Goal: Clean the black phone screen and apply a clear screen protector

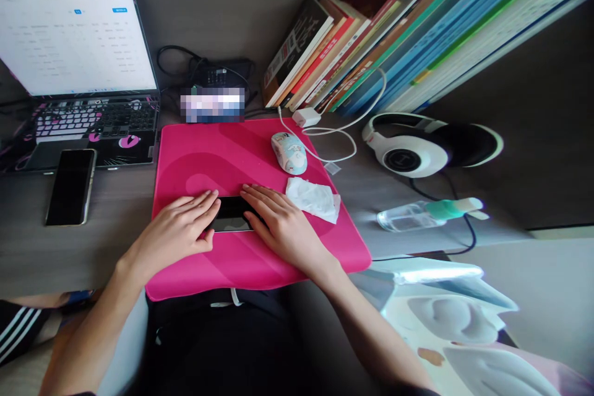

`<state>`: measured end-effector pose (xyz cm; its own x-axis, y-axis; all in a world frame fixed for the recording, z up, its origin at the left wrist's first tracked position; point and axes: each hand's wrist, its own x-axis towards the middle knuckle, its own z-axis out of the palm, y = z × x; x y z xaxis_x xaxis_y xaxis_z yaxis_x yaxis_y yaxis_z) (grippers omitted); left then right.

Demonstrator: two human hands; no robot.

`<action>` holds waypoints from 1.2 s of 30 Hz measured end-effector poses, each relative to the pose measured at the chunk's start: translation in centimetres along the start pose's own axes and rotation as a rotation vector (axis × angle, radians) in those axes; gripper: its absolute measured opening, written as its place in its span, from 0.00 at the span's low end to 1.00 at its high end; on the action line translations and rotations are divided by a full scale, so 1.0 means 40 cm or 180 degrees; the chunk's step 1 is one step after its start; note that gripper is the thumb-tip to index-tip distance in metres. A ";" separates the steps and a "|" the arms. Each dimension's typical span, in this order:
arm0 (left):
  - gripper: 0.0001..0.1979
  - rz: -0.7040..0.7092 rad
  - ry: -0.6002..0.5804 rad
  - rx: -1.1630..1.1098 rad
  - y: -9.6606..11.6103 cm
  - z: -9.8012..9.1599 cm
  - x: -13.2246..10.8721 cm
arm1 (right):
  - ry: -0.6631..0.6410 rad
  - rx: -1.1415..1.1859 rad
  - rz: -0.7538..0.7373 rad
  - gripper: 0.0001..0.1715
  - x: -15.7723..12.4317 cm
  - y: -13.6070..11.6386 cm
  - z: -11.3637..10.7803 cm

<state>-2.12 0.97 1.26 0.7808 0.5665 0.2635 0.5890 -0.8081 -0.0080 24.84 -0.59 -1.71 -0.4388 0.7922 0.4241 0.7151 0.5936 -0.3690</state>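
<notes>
A black phone-like slab (229, 213) with a glossy face lies lengthwise on the pink mat (223, 154). My left hand (183, 229) rests over its left end, fingers extended and lying flat. Over the right end lies my right hand (278, 223), its fingers stretched out and its thumb on the slab. Both ends of the slab are hidden beneath the hands. A crumpled white tissue (313, 199) sits just right of my right hand, and a patterned mouse (290, 153) is above the tissue.
An open laptop (78, 25) stands at the left, with a phone (71, 187) near its front edge. Leaning books (325, 55) line the back. White headphones (408, 148), a looping cable (355, 145) and a spray bottle (424, 213) are on the right.
</notes>
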 end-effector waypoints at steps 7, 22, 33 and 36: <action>0.24 0.0090 0.0066 0.0132 0.004 -0.005 0.001 | 0.0015 -0.0016 -0.0029 0.24 0.000 0.001 0.004; 0.27 -0.0075 -0.0049 -0.0133 -0.006 -0.010 -0.004 | 0.0030 -0.0049 -0.0053 0.24 -0.001 0.001 0.002; 0.28 -0.0053 -0.0097 -0.0237 -0.010 -0.009 -0.010 | 0.0029 -0.0066 -0.0053 0.24 0.000 0.000 0.000; 0.26 -0.0004 -0.0141 -0.0259 -0.016 -0.014 -0.016 | 0.0008 -0.0048 -0.0029 0.24 0.000 0.000 0.000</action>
<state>-3.12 1.05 1.62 0.7896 0.5727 0.2204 0.5725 -0.8168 0.0713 24.84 -0.61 -1.71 -0.4439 0.7865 0.4293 0.7193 0.5985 -0.3527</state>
